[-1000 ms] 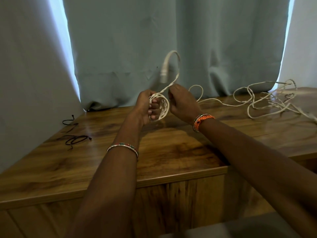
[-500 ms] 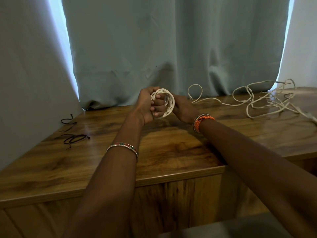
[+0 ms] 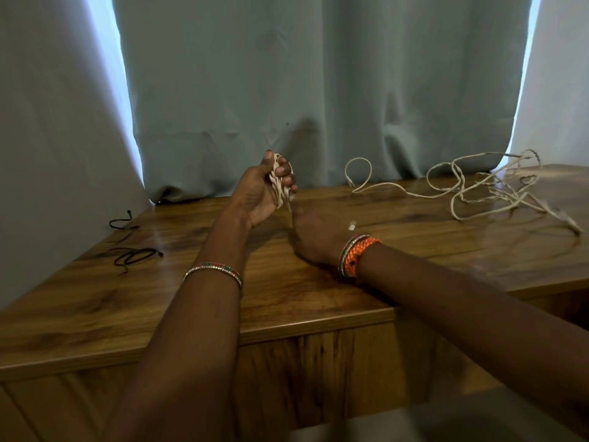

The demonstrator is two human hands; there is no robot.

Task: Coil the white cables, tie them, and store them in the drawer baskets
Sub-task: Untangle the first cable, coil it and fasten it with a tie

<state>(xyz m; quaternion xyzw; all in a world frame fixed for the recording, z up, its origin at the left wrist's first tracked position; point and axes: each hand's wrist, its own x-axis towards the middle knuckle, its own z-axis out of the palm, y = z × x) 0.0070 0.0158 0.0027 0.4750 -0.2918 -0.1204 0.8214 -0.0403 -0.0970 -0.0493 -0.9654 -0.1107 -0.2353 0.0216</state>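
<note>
The left hand [image 3: 259, 189] is gripping the coiled white cable [image 3: 280, 183] (loops bunched); the right hand [image 3: 314, 237] is pinching its trailing end above the desk [image 3: 287, 291].

- 2 hands: left hand [image 3: 259, 189], right hand [image 3: 314, 234]
- 1 coiled white cable [image 3: 279, 183], gripped in left hand
- loose white cables [image 3: 471, 189] in a tangle on surface [image 3: 318, 282], right side; exact count can't be told, at least 1
- 2 black ties: black tie [image 3: 122, 221] near the curtain, second black tie [image 3: 134, 255] just in front of it
- 1 beaded bracelet [image 3: 213, 271] on left forearm
- 1 orange wristband [image 3: 358, 253] on right wrist, thin bangles beside it
- 1 curtain [image 3: 318, 90]
</note>
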